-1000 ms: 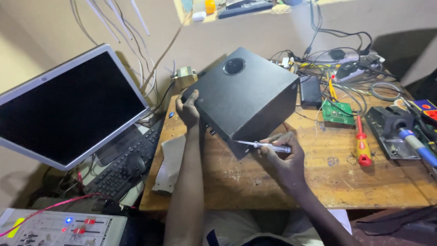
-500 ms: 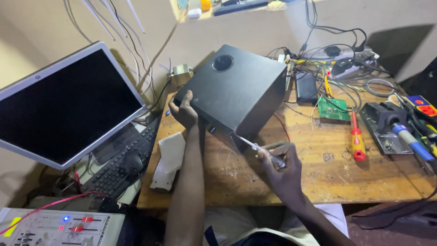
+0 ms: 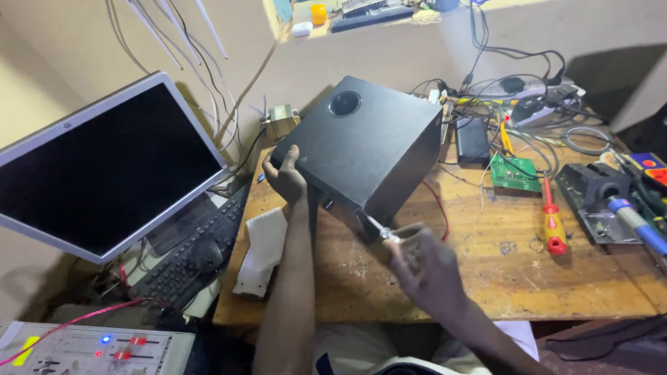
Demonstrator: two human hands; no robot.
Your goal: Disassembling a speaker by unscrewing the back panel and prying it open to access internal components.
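**Black speaker box held tilted on the workbench, screwdriver at its lower edge**

The black speaker box (image 3: 361, 149) stands tilted on the wooden bench (image 3: 472, 278), its round port facing up and away from the person. All positions below are given from this box.

The left hand (image 3: 286, 179) is clasped on the box's near left corner, fingers wrapped over the edge and steadying it. The right hand (image 3: 427, 267) is just below the box's near lower edge and is blurred; it is closed around the handle of a thin screwdriver (image 3: 381, 231), whose metal shaft points up to the underside edge of the box. Whether the tip actually touches the box cannot be told.

Left of the box a flat monitor (image 3: 104, 163) leans with a dark screen, and below it lies a black keyboard (image 3: 187, 260). A pale folded cloth (image 3: 260, 250) lies on the bench just beside the left forearm. Right of the box lie a green circuit board (image 3: 515, 172) and a red and yellow screwdriver (image 3: 552, 226), both well apart from the hands. Tangled cables (image 3: 528, 104) sit behind the box on its right.
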